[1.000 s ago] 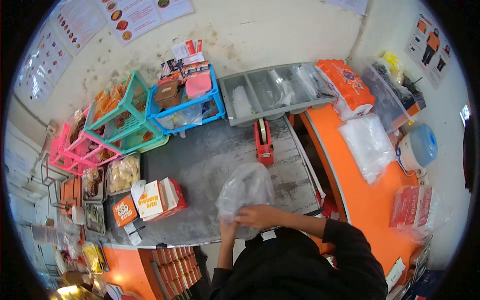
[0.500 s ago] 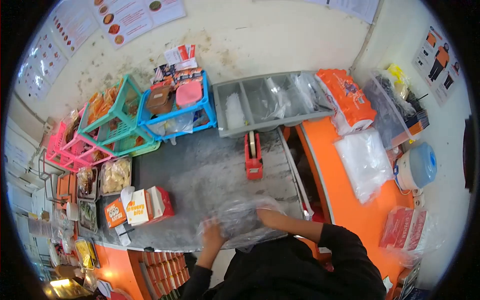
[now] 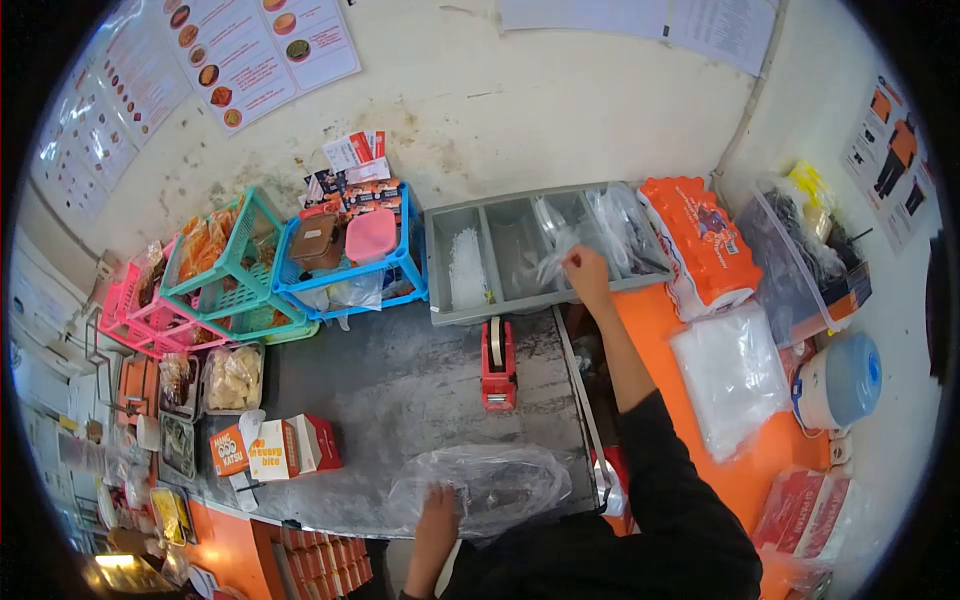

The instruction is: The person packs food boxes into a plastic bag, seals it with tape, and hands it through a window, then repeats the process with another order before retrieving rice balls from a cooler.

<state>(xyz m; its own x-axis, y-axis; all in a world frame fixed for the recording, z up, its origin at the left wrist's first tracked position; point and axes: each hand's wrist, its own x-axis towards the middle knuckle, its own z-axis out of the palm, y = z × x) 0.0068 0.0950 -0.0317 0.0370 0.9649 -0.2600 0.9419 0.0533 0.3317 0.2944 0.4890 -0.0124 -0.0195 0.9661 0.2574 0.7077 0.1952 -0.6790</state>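
Note:
A clear plastic bag (image 3: 500,480) lies spread at the front edge of the dark counter (image 3: 400,385). My left hand (image 3: 437,515) rests on the bag's left part, its fingers apart. Above the grey divided tray (image 3: 520,235), my right hand (image 3: 585,267) reaches in with its fingers pinched at the clear plastic items (image 3: 553,235) in a middle compartment. What exactly lies between those fingers is too small to tell. A red tape dispenser (image 3: 497,365) stands between the tray and the bag.
Blue (image 3: 350,285), green (image 3: 240,285) and pink baskets stand at the back left. Food boxes (image 3: 277,450) sit at the left front. On the right are an orange package (image 3: 700,245), a stack of clear bags (image 3: 730,375) and a blue-lidded container (image 3: 845,380).
My right hand has left the plastic bag and moved up to the grey tray. My left hand remains at the bag. The whole view has shifted, with the counter items appearing lower.

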